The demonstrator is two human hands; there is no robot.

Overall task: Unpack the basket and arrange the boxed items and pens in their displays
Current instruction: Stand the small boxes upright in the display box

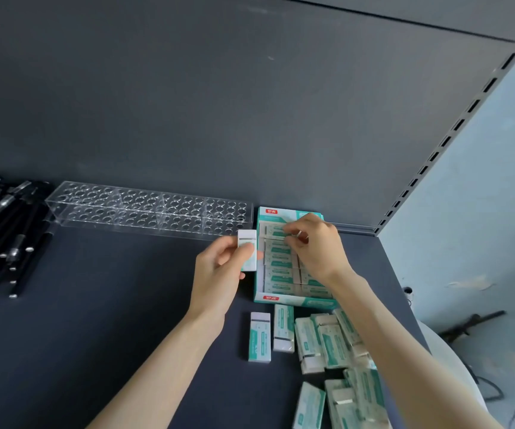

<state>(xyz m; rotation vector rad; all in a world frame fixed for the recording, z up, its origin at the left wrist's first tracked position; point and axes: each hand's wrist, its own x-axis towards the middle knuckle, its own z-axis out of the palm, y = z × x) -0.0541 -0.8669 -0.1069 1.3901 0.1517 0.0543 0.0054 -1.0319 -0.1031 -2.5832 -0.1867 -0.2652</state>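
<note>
A teal and white display carton (296,301) stands on the dark shelf against the back panel, filled with rows of small boxed items. My left hand (219,274) grips one small white and teal box (247,253) upright just left of the carton. My right hand (315,246) reaches over the carton and pinches a box in its top row. Several loose boxes (327,345) lie in front of the carton. A clear acrylic pen rack (150,209) with many round holes stands empty to the left. Black pens (5,230) lie in a heap at the far left.
The dark shelf surface (110,305) stretches between the pens and the boxes. A slotted upright (454,128) marks the shelf's right end, with a pale wall beyond. A white rounded object (454,366) shows at the lower right beneath my right arm.
</note>
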